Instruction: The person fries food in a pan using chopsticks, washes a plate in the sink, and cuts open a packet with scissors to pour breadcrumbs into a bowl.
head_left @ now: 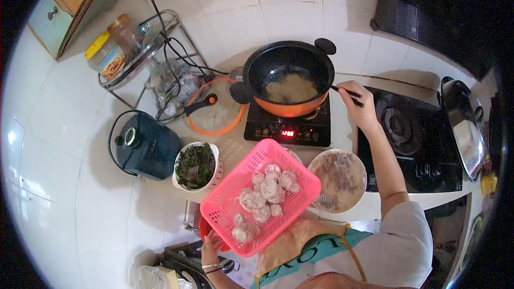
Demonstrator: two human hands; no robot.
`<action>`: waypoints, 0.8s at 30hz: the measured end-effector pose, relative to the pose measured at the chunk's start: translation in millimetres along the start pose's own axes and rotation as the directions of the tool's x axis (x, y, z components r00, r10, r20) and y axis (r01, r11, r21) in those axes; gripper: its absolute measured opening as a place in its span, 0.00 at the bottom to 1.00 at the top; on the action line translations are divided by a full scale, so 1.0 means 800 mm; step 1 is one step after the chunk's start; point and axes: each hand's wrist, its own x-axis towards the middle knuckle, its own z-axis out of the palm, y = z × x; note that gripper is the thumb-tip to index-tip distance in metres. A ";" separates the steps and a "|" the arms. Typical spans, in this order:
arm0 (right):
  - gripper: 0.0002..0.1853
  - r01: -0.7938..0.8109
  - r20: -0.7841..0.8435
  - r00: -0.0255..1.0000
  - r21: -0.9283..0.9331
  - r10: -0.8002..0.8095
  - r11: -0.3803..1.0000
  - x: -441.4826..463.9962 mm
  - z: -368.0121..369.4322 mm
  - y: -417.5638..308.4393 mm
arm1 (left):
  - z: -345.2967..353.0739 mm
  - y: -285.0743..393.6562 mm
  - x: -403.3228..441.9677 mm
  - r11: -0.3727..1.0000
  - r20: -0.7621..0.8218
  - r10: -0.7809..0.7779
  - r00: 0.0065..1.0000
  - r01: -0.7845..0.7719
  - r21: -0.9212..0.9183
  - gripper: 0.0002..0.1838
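My right hand [355, 101] is closed round a dark utensil handle that reaches over the rim of the black and orange pot [292, 108]. Yellowish liquid lies in the pot, which stands on a lit induction cooker [288, 128]. My left hand [212, 246] is at the lower left edge of a pink mesh basket [214, 211], its fingers partly hidden beneath it. White-coated lumps [272, 190] sit in the basket, which hangs in front of my body. Beside the basket on the right is a round bowl [357, 163] of pale liquid with darker pieces.
A glass lid [214, 120] with an orange rim lies left of the cooker. A white basket of leaves [217, 174] and a dark lidded container [148, 147] stand further left. On the right are a black cooktop [444, 176] and a metal pan [459, 123].
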 end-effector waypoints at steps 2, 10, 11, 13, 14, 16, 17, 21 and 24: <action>0.06 0.027 -0.040 0.999 -0.044 -0.029 0.999 -0.014 0.001 -0.009 | 0.003 -0.001 0.003 0.988 0.060 0.086 0.994 -0.093 0.123 0.37; 0.07 0.153 -0.149 0.977 0.001 -0.152 0.988 -0.045 0.012 -0.015 | -0.009 -0.005 -0.011 1.000 0.085 -0.003 0.996 0.001 0.018 0.38; 0.07 0.119 -0.132 0.985 0.019 -0.115 0.993 -0.048 0.013 -0.014 | -0.017 -0.010 -0.007 1.000 0.119 0.009 0.993 -0.011 0.012 0.38; 0.07 0.105 -0.191 0.977 0.022 -0.099 0.994 -0.053 0.015 -0.021 | -0.016 -0.007 -0.001 0.987 0.134 0.015 0.991 -0.037 0.156 0.38; 0.07 0.132 -0.203 0.970 -0.009 -0.131 0.991 -0.055 0.016 -0.026 | -0.016 -0.007 0.000 0.963 0.155 0.029 0.988 -0.070 0.262 0.38; 0.06 0.115 -0.207 0.972 -0.017 -0.116 0.993 -0.060 0.021 -0.022 | -0.019 -0.018 0.017 0.985 0.225 -0.022 0.974 -0.017 0.171 0.38; 0.06 0.047 -0.260 0.965 0.069 -0.028 0.996 -0.066 0.023 -0.022 | -0.017 -0.022 0.024 0.989 0.218 -0.060 0.974 0.029 0.142 0.38; 0.11 -0.073 -0.469 0.811 0.515 0.351 0.854 -0.089 0.024 -0.052 | -0.009 -0.020 0.040 0.940 0.309 -0.139 0.941 0.027 0.341 0.38; 0.14 0.050 -0.503 0.686 0.754 0.526 0.655 -0.109 0.030 -0.063 | -0.035 -0.055 0.078 0.909 0.402 -0.222 0.888 0.039 0.415 0.34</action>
